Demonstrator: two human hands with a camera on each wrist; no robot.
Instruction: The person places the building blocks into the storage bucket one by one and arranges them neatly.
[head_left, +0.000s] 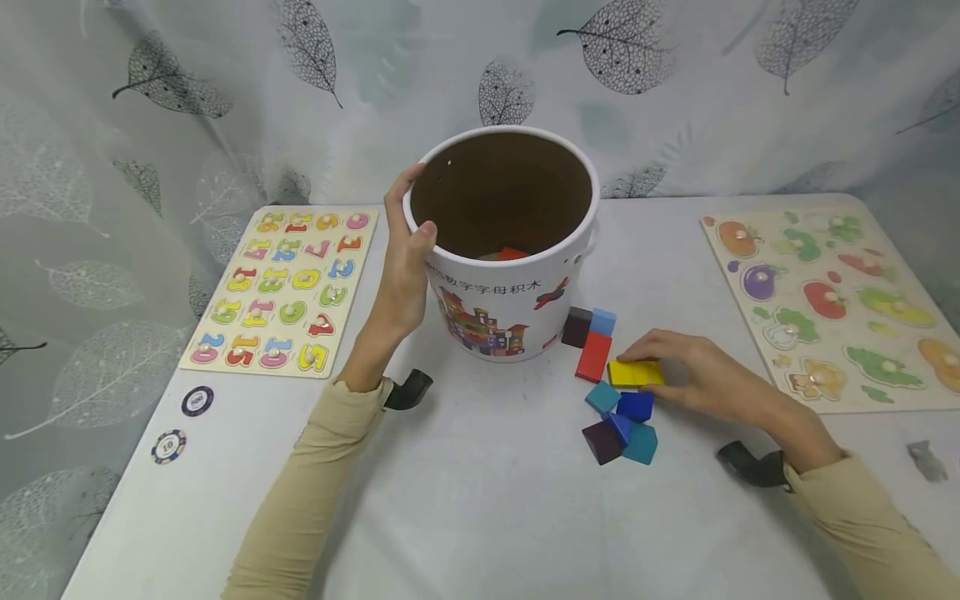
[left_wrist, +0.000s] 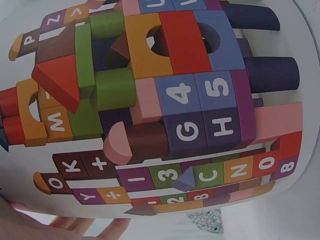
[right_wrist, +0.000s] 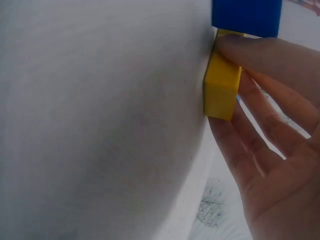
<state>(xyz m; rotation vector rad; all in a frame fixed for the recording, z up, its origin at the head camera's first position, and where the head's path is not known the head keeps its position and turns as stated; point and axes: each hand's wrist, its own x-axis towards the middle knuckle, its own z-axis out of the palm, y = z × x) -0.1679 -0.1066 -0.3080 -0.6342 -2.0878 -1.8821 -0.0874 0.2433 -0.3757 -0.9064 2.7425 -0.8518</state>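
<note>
A white bucket [head_left: 495, 312] with printed block pictures stands tilted toward me at the middle of the table. My left hand [head_left: 405, 271] grips its left rim, thumb near the front edge; the left wrist view shows the bucket's printed side [left_wrist: 190, 115]. A little red shows at the bottom inside. Right of the bucket, my right hand [head_left: 693, 375] pinches a yellow block [head_left: 633, 374] between thumb and fingers, low at the table. Around it lie a red block [head_left: 594, 357], a dark blue block [head_left: 635, 406], a teal block [head_left: 602, 397] and several others.
A number puzzle board [head_left: 341, 317] lies at the left, with two round chips [head_left: 197, 401] in front of it. At the right lies a vegetable puzzle board [head_left: 765, 321], and a small grey piece [head_left: 927, 461] near the right edge. A leaf-patterned curtain [head_left: 390, 75] hangs behind.
</note>
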